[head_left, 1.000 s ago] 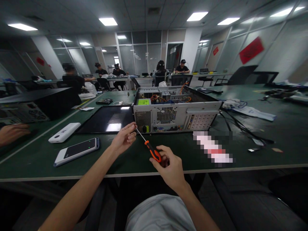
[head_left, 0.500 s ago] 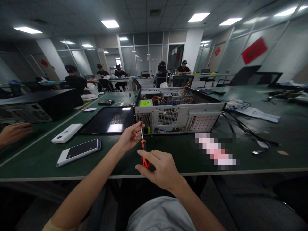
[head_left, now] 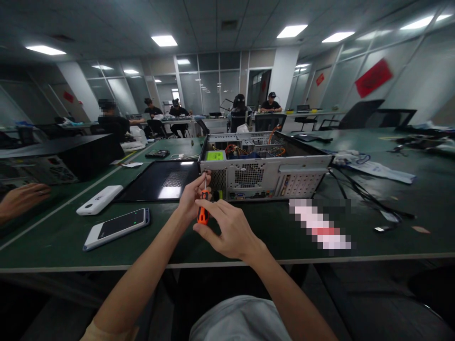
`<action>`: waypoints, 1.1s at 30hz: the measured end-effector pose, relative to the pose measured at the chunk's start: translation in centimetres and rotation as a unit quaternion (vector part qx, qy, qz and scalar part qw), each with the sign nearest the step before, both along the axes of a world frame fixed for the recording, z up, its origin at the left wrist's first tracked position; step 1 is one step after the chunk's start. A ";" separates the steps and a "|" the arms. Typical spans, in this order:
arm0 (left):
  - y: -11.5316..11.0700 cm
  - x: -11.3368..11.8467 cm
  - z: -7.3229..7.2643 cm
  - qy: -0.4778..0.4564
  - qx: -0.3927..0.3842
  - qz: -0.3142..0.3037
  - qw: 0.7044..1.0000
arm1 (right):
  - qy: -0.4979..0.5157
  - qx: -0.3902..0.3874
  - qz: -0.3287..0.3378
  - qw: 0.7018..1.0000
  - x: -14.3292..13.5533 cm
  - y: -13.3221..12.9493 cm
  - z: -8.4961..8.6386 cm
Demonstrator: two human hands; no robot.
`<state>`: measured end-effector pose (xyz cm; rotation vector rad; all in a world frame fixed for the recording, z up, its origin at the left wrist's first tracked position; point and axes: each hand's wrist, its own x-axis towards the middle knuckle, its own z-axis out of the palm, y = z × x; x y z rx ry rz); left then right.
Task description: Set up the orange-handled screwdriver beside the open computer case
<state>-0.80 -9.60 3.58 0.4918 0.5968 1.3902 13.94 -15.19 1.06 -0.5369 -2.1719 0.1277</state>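
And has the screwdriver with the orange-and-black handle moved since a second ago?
Yes. Against the open silver metal computer case, the orange-and-black screwdriver has swung left in view: its handle now nearly lines up with the case's left edge.

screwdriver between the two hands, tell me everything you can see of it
The screwdriver has an orange and black handle, apparently plastic or rubber, and a thin, metallic shaft. Handle nearer the person, it points toward the computer case. The left hand pinches it near the tip, itself hidden; the right hand has its fingers at the handle, grip unclear.
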 end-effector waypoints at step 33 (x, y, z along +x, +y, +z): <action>1.1 -0.1 -1.2 0.032 0.053 0.073 0.995 | -0.010 0.088 0.038 0.995 0.9 2.7 2.5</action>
